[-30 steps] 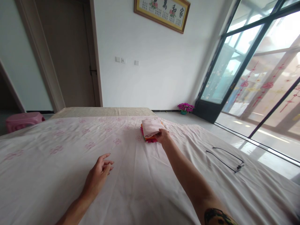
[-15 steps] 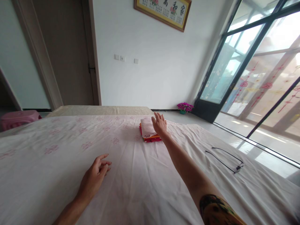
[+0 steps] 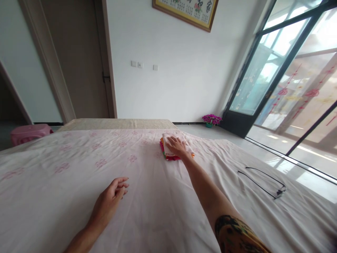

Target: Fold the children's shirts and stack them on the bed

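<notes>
A small stack of folded cloths (image 3: 168, 151) lies on the far part of the sheet, with a pale pink one on top and red and orange ones beneath. My right hand (image 3: 177, 146) rests flat on the top cloth, fingers spread, covering part of it. Nearer to me, my left hand (image 3: 112, 191) hovers over or lightly touches the sheet; which of the two I cannot tell. Its fingers are loosely bent and apart, with nothing in them. Under everything spreads a white sheet (image 3: 147, 207) with pink flower prints and wrinkles.
A pair of glasses (image 3: 265, 182) lies on the sheet at the right. Beyond the far edge is a beige covered surface (image 3: 118, 124). A pink stool (image 3: 31, 133) stands at the left, a pot of purple flowers (image 3: 212, 120) by the glass door (image 3: 263, 73).
My right hand has come down from the right side of the stack onto the top cloth. My left hand has hardly moved. The view has shifted slightly to the left.
</notes>
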`<state>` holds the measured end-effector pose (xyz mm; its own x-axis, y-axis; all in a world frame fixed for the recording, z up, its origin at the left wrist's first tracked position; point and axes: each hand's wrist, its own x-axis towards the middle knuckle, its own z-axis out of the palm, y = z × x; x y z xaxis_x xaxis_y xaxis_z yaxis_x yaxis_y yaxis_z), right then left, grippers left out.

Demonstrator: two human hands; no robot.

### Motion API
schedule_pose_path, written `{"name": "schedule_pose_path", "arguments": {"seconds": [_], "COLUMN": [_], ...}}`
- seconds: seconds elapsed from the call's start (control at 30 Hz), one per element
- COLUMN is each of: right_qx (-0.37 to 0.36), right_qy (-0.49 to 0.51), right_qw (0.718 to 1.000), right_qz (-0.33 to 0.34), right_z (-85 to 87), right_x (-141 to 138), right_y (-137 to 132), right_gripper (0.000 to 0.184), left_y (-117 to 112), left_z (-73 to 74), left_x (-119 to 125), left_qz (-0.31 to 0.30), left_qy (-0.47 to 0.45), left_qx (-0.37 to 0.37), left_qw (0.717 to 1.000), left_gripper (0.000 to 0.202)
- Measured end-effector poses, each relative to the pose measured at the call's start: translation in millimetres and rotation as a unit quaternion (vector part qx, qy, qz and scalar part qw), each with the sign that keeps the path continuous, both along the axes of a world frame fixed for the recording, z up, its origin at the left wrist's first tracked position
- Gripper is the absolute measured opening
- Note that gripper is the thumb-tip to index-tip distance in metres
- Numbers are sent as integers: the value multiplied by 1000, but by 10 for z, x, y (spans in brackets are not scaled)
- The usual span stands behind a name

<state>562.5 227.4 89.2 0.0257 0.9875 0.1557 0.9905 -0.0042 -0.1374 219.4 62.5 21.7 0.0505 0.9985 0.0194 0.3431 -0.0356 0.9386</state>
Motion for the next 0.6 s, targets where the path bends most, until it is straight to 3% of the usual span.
{"name": "schedule_pose_path", "arguments": {"seconds": [0.27,0.43,0.6], "right_qx": [-1,-41,-35], "right_qy": [-19,-42,-50], "right_qw": [1000,998,998], "right_qz": [-9,28,12], "right_z": [50,142,215], "right_x": [73,152,78], "right_y": [9,60,108], "right_gripper": [58,55,58], "left_y": [-4,-2,8], "left_z": [39,58,62], "left_x": [9,24,34], "left_qz": [-7,-11,-19], "left_qy": [13,21,22], "left_qx": [-2,-9,-17], "left_qw": [1000,1000,999], "left_gripper": [42,40,38]}}
